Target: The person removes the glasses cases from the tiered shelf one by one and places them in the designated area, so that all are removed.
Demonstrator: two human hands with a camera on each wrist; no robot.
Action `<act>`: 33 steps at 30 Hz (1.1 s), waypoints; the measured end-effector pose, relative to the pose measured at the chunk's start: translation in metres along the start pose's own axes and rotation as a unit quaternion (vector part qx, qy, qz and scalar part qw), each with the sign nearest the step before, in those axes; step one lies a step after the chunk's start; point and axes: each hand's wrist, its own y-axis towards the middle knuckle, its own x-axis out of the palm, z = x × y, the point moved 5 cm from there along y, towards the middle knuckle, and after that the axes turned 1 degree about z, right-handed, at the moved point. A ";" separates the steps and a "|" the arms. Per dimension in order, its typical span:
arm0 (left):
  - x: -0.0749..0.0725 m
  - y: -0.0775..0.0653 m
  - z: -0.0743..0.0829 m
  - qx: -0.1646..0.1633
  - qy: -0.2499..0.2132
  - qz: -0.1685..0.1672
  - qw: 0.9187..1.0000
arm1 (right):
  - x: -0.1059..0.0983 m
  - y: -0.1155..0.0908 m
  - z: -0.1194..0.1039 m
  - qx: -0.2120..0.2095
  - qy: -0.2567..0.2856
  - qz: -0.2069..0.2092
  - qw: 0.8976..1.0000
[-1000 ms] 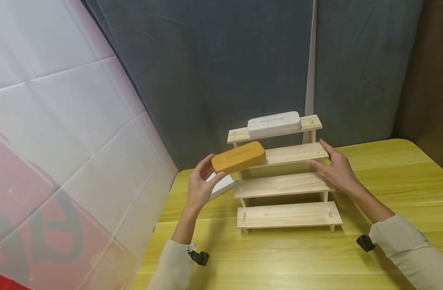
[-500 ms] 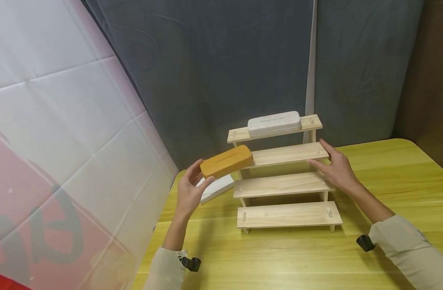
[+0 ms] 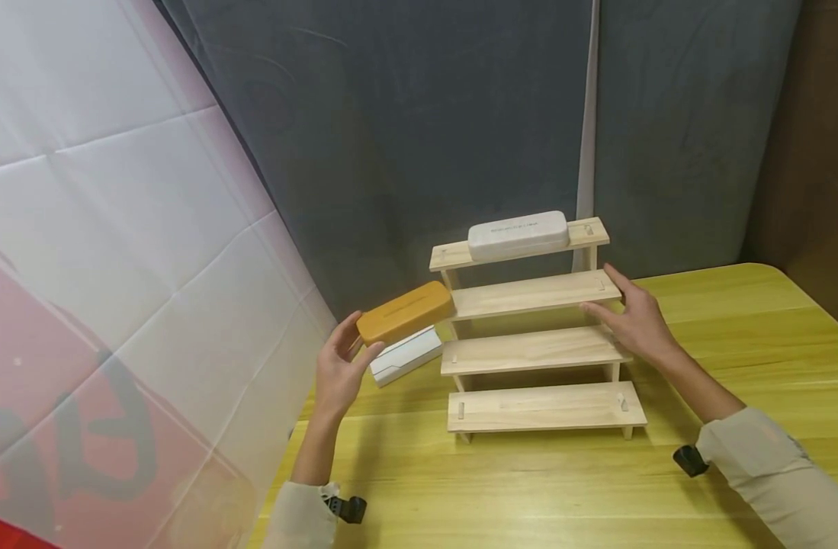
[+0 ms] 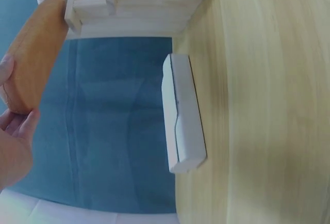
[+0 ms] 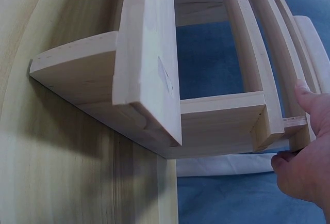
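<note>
An orange-yellow glasses case (image 3: 406, 313) is pinched at its left end by my left hand (image 3: 338, 372), thumb in front and fingers behind. Its right end overlaps the left end of the second-highest shelf in the head view. My right hand (image 3: 636, 316) grips the right end of that same shelf on the wooden stepped rack (image 3: 546, 408); the right wrist view shows the thumb (image 5: 304, 92) on the board's edge. On the top shelf lies a white glasses case (image 3: 518, 235) with small lettering. Below the held case, a white box-like case (image 4: 183, 113) with a wavy lid seam lies on the table.
The rack stands on a yellow wood-grain table (image 3: 528, 488). Behind it hangs a dark grey curtain (image 3: 419, 137). A white and pink printed sheet (image 3: 151, 267) rises along the left side of the table.
My left hand has drawn the orange-yellow case leftward and slightly down, off the second-highest shelf's left part, uncovering more of that shelf and of the white case below. The right hand has stayed put.
</note>
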 end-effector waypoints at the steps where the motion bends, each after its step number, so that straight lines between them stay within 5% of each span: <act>1: -0.002 -0.001 -0.001 -0.002 0.005 0.002 1.000 | 0.000 0.000 0.000 0.000 -0.001 0.000 1.000; 13: -0.023 -0.008 -0.020 -0.040 0.019 0.033 0.998 | -0.001 0.000 0.001 -0.002 0.001 -0.004 1.000; 33: -0.029 -0.027 -0.059 -0.082 0.033 0.032 0.996 | 0.000 0.000 0.004 -0.011 0.011 -0.005 1.000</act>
